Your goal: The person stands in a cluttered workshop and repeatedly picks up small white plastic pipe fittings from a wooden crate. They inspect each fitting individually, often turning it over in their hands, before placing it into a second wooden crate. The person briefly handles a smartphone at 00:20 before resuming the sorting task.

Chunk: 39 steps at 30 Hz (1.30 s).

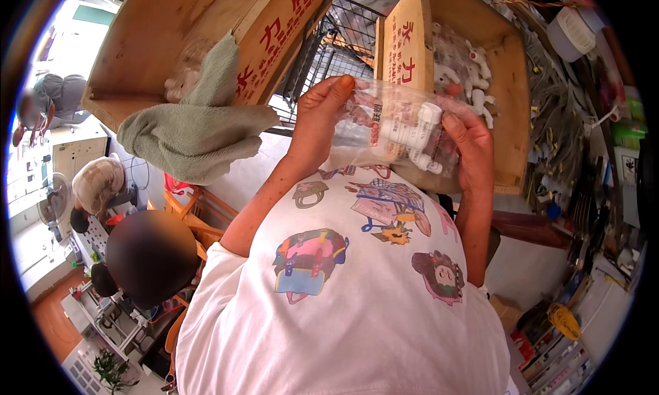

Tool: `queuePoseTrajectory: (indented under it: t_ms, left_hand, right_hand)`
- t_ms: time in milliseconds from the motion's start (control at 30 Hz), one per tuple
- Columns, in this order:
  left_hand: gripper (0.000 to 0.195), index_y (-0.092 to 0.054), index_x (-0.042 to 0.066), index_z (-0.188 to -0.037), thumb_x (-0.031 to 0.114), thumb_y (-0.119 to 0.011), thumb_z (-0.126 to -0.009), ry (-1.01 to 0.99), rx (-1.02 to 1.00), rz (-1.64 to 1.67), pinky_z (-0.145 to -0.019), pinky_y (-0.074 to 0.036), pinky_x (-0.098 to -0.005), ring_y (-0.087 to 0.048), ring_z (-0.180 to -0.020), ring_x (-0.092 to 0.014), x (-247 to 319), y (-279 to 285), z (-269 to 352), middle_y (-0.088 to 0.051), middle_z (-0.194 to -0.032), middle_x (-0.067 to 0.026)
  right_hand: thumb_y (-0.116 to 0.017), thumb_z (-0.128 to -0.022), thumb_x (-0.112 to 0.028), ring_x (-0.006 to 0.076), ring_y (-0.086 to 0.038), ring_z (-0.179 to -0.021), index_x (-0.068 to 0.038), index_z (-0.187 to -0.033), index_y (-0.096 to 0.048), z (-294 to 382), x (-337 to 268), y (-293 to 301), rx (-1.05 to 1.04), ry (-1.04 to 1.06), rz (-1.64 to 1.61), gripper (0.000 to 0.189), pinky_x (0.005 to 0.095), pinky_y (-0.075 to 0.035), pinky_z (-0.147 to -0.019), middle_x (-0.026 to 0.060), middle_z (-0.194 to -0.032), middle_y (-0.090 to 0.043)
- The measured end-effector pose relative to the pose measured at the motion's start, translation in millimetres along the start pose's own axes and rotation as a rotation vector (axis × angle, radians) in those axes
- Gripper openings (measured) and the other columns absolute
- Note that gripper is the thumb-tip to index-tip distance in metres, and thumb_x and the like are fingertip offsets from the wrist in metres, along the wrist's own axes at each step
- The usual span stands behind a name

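Note:
A clear plastic bag (387,144) with printing on it is stretched between both hands in front of my chest. Inside it lies a white plastic tap (406,132). My left hand (323,102) pinches the bag's upper left corner between thumb and fingers. The right edge of the bag is gripped by my right hand (469,137), its thumb on the film near the tap's end. Beyond the right hand, a wooden box (507,112) holds several white taps (480,99) and clear bags. A grey-green towel (201,122) hangs over the edge of another wooden box (139,40) at the left.
Between the boxes is a black wire basket (355,27). A wooden chair (198,209) stands at the left, close to a person's blurred head (152,256). More people bend over farther left, near a standing fan (54,197). Cluttered shelves with a coiled yellow cord (564,320) run along the right.

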<state>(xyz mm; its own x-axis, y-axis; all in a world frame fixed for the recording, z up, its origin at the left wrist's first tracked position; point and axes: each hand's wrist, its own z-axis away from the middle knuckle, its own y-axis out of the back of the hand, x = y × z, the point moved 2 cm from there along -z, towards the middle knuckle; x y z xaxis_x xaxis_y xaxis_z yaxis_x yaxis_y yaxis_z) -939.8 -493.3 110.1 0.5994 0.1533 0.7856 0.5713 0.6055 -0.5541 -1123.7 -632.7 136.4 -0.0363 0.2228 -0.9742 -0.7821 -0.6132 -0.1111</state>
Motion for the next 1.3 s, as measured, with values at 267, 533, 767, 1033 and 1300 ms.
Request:
queuePoseTrajectory:
  t_ms: [267, 533, 767, 1033, 1300]
  left_hand:
    - [0.030, -0.062, 0.001, -0.103, 0.028, -0.052, -0.095, 0.024, -0.059, -0.029, -0.067, -0.050, -0.0294, -0.064, -0.077, -0.019, -7.1, -3.8, -3.9, -0.067, -0.091, -0.0140]
    - [0.045, -0.049, -0.002, -0.121, 0.037, -0.042, -0.098, 0.044, -0.166, -0.138, -0.076, -0.049, -0.0327, -0.065, -0.080, -0.022, -2.9, -15.2, 0.5, -0.066, -0.098, -0.0170]
    - [0.040, -0.050, 0.000, -0.118, 0.033, -0.042, -0.098, 0.094, -0.123, -0.140, -0.074, -0.049, -0.0312, -0.065, -0.078, -0.021, -12.8, 0.7, 0.5, -0.066, -0.098, -0.0158]
    - [0.034, -0.052, 0.002, -0.118, 0.028, -0.044, -0.097, 0.102, -0.138, -0.159, -0.074, -0.049, -0.0301, -0.063, -0.079, -0.018, -20.1, 6.9, -0.3, -0.066, -0.098, -0.0137]
    - [0.033, -0.053, 0.002, -0.117, 0.025, -0.043, -0.097, 0.108, -0.141, -0.172, -0.074, -0.049, -0.0293, -0.063, -0.078, -0.017, -23.5, 7.2, 0.4, -0.066, -0.097, -0.0129]
  right_hand:
    - [-0.067, -0.086, -0.023, 0.0024, -0.056, -0.070, -0.006, -0.104, -0.068, 2.7, 6.0, 11.7, 0.137, -0.061, -0.043, 0.024, 0.0172, -0.040, -0.056, -0.0029, -0.087, -0.067]
    - [-0.067, -0.086, -0.022, 0.0067, -0.060, -0.071, -0.004, -0.095, -0.066, -10.7, -16.1, 62.8, 0.274, 0.042, -0.159, 0.019, 0.0190, -0.043, -0.059, 0.0005, -0.082, -0.066]
    - [-0.067, -0.086, -0.023, 0.0133, -0.062, -0.089, -0.002, -0.106, -0.064, -38.2, -13.0, 170.3, 0.436, -0.022, -0.115, 0.029, 0.0254, -0.047, -0.077, 0.0044, -0.100, -0.066]
    - [-0.067, -0.086, -0.024, 0.0070, -0.058, -0.075, -0.004, -0.102, -0.065, -51.7, 64.1, 227.9, 0.223, -0.367, 0.301, 0.025, 0.0226, -0.045, -0.069, -0.0004, -0.087, -0.065]
    - [-0.061, -0.085, -0.015, 0.0147, -0.062, -0.078, -0.006, -0.118, -0.057, -37.3, 58.8, 221.4, 0.252, -0.045, 1.125, 0.035, 0.0285, -0.049, -0.070, 0.0056, -0.087, -0.065]
